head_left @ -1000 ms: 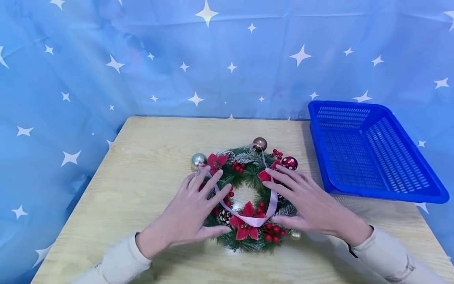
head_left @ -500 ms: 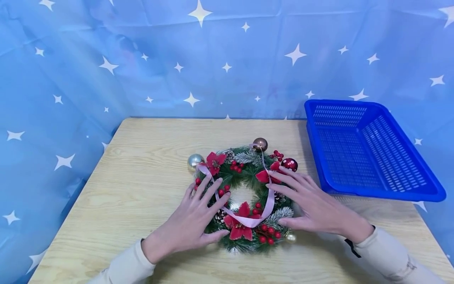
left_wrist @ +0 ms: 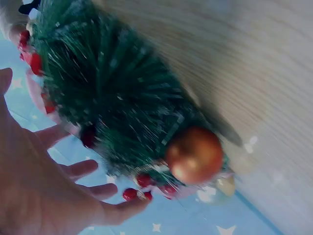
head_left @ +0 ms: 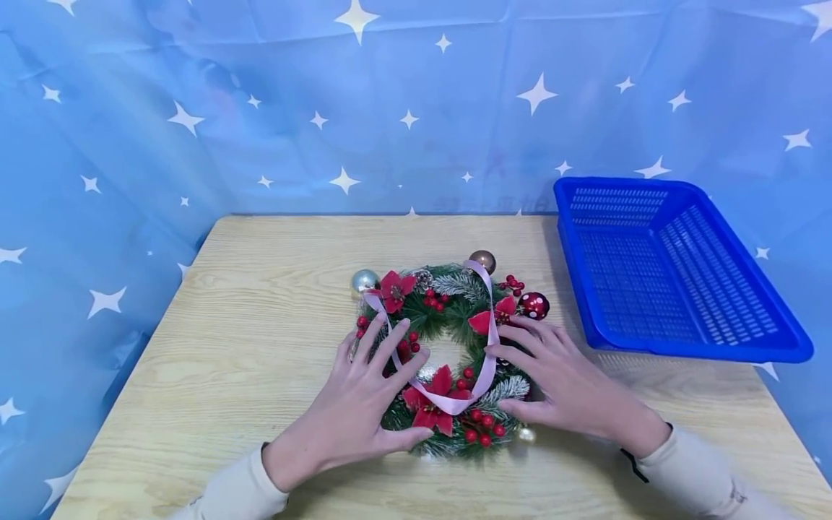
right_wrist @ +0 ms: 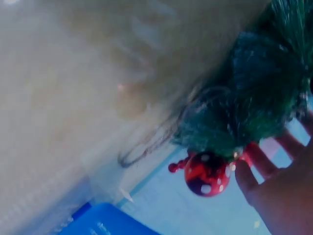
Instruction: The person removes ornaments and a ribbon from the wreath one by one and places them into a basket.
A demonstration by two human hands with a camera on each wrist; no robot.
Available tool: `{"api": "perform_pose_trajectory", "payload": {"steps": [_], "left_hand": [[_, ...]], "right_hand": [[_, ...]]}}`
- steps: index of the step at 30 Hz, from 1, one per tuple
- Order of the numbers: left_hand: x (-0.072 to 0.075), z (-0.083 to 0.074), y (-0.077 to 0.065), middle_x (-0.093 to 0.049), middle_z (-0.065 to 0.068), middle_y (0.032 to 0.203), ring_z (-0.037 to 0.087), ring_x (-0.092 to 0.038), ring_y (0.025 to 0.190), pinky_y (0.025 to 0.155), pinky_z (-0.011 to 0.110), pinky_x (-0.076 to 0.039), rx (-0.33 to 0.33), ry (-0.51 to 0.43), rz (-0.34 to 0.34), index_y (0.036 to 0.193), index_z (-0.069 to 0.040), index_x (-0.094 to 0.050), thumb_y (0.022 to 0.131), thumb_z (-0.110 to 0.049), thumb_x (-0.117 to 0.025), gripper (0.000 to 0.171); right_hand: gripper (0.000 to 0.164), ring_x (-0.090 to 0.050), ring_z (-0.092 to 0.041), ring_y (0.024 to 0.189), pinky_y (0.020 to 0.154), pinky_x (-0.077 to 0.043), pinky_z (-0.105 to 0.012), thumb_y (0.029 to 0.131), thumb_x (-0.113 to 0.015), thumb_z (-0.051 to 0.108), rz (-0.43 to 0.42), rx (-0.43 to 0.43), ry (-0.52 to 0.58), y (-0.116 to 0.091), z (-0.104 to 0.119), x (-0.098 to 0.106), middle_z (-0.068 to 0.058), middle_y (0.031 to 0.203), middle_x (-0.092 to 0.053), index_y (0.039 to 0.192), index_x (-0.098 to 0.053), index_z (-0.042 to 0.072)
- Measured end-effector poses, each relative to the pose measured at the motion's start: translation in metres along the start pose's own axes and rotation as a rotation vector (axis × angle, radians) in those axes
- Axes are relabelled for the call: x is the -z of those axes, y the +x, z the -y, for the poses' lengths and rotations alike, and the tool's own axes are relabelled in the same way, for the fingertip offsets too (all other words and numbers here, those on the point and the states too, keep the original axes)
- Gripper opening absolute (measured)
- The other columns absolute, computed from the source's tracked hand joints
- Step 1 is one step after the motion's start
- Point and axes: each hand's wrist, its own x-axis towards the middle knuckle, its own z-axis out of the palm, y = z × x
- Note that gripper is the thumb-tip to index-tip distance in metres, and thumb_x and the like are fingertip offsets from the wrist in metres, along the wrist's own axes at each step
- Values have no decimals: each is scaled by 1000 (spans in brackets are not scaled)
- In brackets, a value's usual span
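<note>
A green Christmas wreath (head_left: pixel 429 318) lies on the wooden table, dressed with red poinsettias (head_left: pixel 432 415), red berries, frosted sprigs and baubles. A pale pink ribbon (head_left: pixel 489 375) loops across its front. My left hand (head_left: pixel 357 397) spreads over the wreath's left side, fingertips at the ribbon and berries. On the opposite side my right hand (head_left: pixel 565 383) has its fingers extended over the ribbon and the right poinsettia. A copper bauble (left_wrist: pixel 194 155) shows at the wreath's edge in the left wrist view. The right wrist view has a red dotted bauble (right_wrist: pixel 207 175) beside my fingers.
A blue plastic basket (head_left: pixel 588 318) with mesh sides stands at the table's right rear. Behind the table (head_left: pixel 279 267) hangs a blue cloth (head_left: pixel 416 79) printed with white stars. A silver bauble (head_left: pixel 365 281) and a brown one (head_left: pixel 483 261) jut from the wreath's far edge.
The wreath has turned slightly clockwise under both hands. The ribbon's upper right stretch now shows its broad face, where it was edge-on before. The head view has shifted a little.
</note>
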Motion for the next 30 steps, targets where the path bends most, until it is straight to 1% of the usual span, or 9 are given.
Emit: {"api": "perform_pose_trajectory", "payload": {"steps": [5, 10, 14, 16, 18, 20, 22, 25, 30], "left_hand": [[-6, -3, 4, -23, 18, 177, 51, -11, 163, 102, 87, -35, -3, 10, 32, 160, -25, -59, 90, -85, -64, 92], [-9, 4, 8, -24, 19, 177, 51, -10, 162, 101, 87, -37, -19, 7, 84, 159, -24, -60, 92, -83, -63, 89], [-8, 8, 8, -24, 19, 177, 52, -11, 162, 102, 87, -37, -28, 5, 100, 158, -25, -61, 93, -82, -62, 87], [-8, 9, 9, -24, 19, 177, 51, -10, 162, 102, 87, -37, -31, -1, 104, 158, -25, -62, 93, -81, -63, 86], [-8, 11, 10, -23, 19, 177, 50, -9, 163, 103, 86, -36, -33, -9, 105, 158, -25, -62, 93, -80, -64, 85], [-8, 13, 12, -23, 18, 178, 49, -9, 163, 104, 86, -35, -33, -19, 105, 157, -26, -63, 92, -80, -65, 85], [-9, 14, 13, -22, 18, 178, 48, -8, 163, 104, 86, -35, -35, -30, 105, 157, -26, -63, 92, -80, -65, 85], [-10, 16, 13, -22, 18, 178, 48, -8, 163, 103, 87, -35, -35, -41, 103, 157, -25, -63, 92, -81, -65, 85], [-13, 16, 11, -25, 19, 176, 51, -12, 162, 101, 88, -35, -38, -33, 81, 155, -24, -65, 91, -84, -63, 88]], "right_hand": [[71, -36, -39, 154, 107, -37, -69, 98, -70, 68, -21, -28, -38, -3, 6, -2, -6, 162, -51, 151, -65, 22], [77, -34, -40, 156, 104, -40, -71, 98, -70, 67, -20, -67, -39, -10, 16, 2, -6, 169, -43, 158, -59, 21], [85, -41, -39, 153, 101, -46, -74, 97, -69, 69, -95, -102, -28, -23, 28, 5, -9, 171, -41, 161, -54, 15], [85, -47, -37, 148, 105, -49, -67, 96, -71, 69, -140, -134, -20, -31, 35, 8, -11, 166, -46, 158, -56, 13], [85, -52, -35, 143, 114, -46, -50, 94, -75, 66, -177, -174, 0, -39, 42, 9, -13, 161, -51, 155, -58, 10], [84, -55, -29, 140, 115, -44, -36, 90, -83, 61, -193, -229, 22, -46, 49, 10, -9, 157, -55, 152, -59, 10], [82, -60, -23, 132, 109, -48, -30, 86, -90, 54, -196, -288, 58, -50, 56, 10, -3, 151, -58, 148, -59, 11], [72, -66, -14, 113, 88, -60, -35, 82, -97, 42, -188, -365, 141, -53, 65, 6, 6, 136, -62, 137, -59, 14], [55, -65, -6, 96, 77, -59, -30, 83, -98, 33, -166, -397, 274, -54, 74, -3, 15, 113, -64, 120, -60, 22]]}}
